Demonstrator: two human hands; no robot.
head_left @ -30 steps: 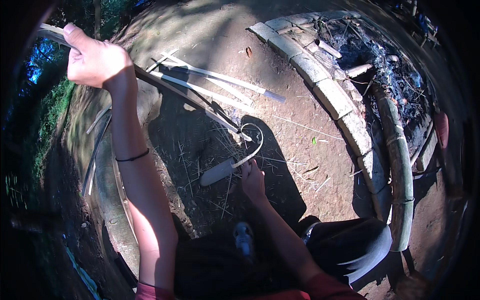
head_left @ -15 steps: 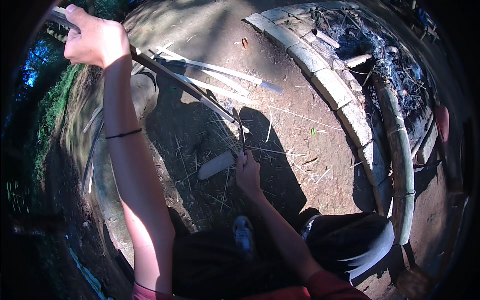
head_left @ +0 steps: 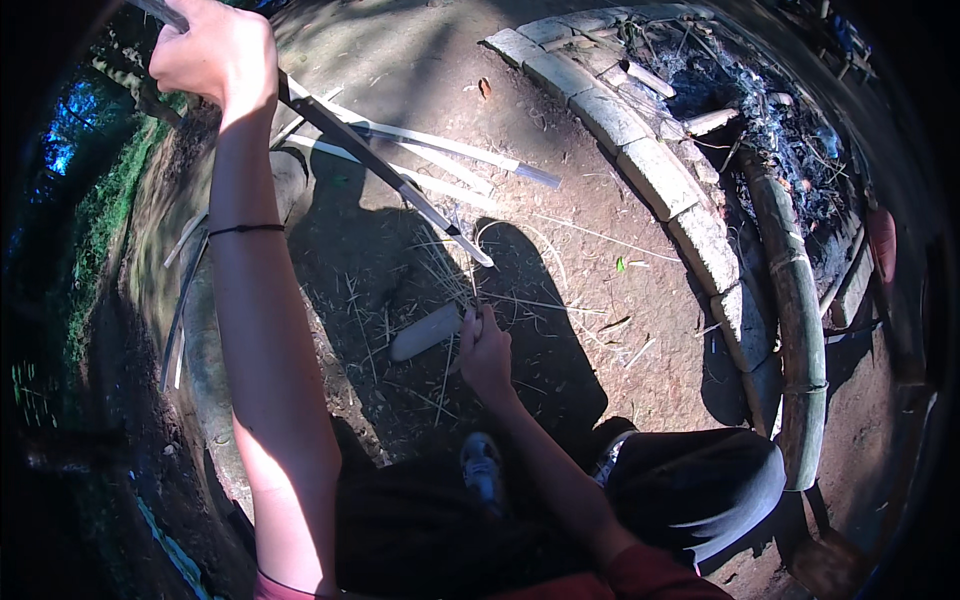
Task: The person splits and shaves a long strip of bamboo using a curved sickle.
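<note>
At the upper left, my left hand (head_left: 222,55) is closed around a long split bamboo strip (head_left: 370,160). The strip slants down to the right, its pale tip just above the ground. My right hand (head_left: 485,350), low in the middle, grips a knife (head_left: 474,285) with the blade pointing up. The blade shows nearly edge-on beside the strip's lower end; whether they touch, I cannot tell. A thin curl of shaving (head_left: 548,243) lies or hangs right of the tip. A flat, round-ended piece of wood (head_left: 425,332) lies left of my right hand.
Several pale split strips (head_left: 440,146) lie on the dirt beyond the knife, with thin shavings scattered around. At the right, a curved brick border (head_left: 660,180) rings an ashy fire pit (head_left: 790,130). A thick bamboo pole (head_left: 800,330) leans into it. My shoe (head_left: 483,470) is below.
My left hand has moved up and slightly right with the strip. The knife has turned nearly edge-on and shifted slightly left. A curled shaving now shows near the strip's tip.
</note>
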